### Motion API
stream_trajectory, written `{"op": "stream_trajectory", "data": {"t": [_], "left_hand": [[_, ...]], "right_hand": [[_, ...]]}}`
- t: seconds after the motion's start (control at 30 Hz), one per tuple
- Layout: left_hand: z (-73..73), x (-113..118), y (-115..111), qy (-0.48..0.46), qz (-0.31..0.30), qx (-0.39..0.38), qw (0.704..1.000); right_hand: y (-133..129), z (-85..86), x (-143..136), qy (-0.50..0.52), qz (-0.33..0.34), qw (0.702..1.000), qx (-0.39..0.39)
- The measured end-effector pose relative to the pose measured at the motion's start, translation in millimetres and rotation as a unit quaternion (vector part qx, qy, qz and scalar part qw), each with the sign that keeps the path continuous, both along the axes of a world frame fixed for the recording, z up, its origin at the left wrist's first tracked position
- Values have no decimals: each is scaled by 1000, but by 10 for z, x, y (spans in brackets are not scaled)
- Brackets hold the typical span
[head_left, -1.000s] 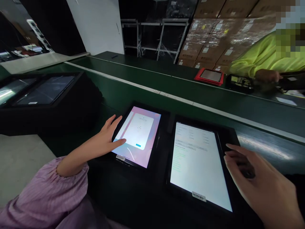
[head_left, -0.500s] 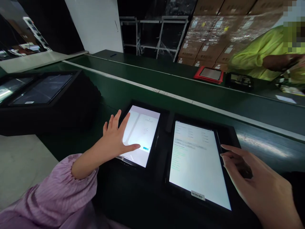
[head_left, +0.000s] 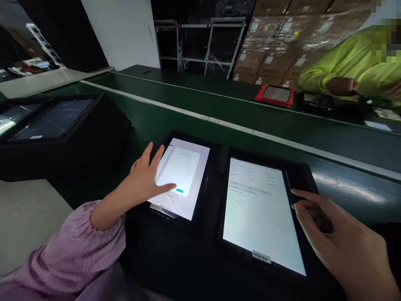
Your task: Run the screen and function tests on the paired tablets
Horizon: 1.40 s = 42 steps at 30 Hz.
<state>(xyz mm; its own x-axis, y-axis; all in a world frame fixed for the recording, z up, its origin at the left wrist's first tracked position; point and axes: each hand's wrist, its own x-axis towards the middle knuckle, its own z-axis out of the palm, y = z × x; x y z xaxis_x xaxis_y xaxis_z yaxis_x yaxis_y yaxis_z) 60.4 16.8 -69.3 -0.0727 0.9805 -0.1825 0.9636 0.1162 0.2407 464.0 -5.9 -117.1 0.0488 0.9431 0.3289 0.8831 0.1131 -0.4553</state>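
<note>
Across the room runs the long green bench (head_left: 188, 90), with wrapped cartons (head_left: 269, 42) stacked behind it and a co-worker's yellow sleeve (head_left: 335, 62) over at the far right. On the near side, a bulky black stand (head_left: 90, 138) props up dark screens at the left. Then come the two lit tablets, side by side in dark surrounds: the right tablet (head_left: 260, 217), showing rows of text, and the smaller-looking left tablet (head_left: 184, 171), with a white panel on its screen. I'd judge both stiff and fairly light, smooth enough to slip, their glass fragile under a knock or a twist; I'd take either by opposite side edges, fingers beneath, keeping pressure off the glass. The left hand (head_left: 140, 182) is over the left tablet's near-left side, fingers spread wide and thumb reaching across the screen, gripping nothing; whether the thumb touches I can't tell. The right hand (head_left: 341, 234) is at the right tablet's right edge, fingers partly curled, index and thumb tips close together; I can't tell if they pinch anything. Smallest are the barcode label (head_left: 261, 256) at the right tablet's lower edge and the blue button (head_left: 179, 190) just beside the left thumb.
</note>
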Motion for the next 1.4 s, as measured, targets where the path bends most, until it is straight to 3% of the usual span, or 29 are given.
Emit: {"op": "stream_trajectory", "data": {"t": [0.07,0.23,0.47,0.77,1.07,1.13,1.3,1.4], "left_hand": [[24,18,-14,-13,-17,-6,1000],[114,-115,-1,-137,48,-21,989],[55,-140,7,-99,35,-37,994],[39,-322,73,-164,-2,-20,986],[73,-169,36,-146,34,-11,989],[64,-132,23,-138,-10,10,990],[-45,-83,-3,-54,-220,107,968],[-88,-82,0,-26,-251,109,961]], "right_hand": [[3,-6,15,-5,2,1000,9],[15,13,0,-12,5,1000,16],[-7,40,3,-9,1,1000,-8],[12,18,28,-19,10,1000,11],[-7,37,7,-38,20,998,45],[-10,38,10,-35,24,998,45],[2,18,36,-30,13,999,28],[7,23,33,-23,8,1000,14]]}}
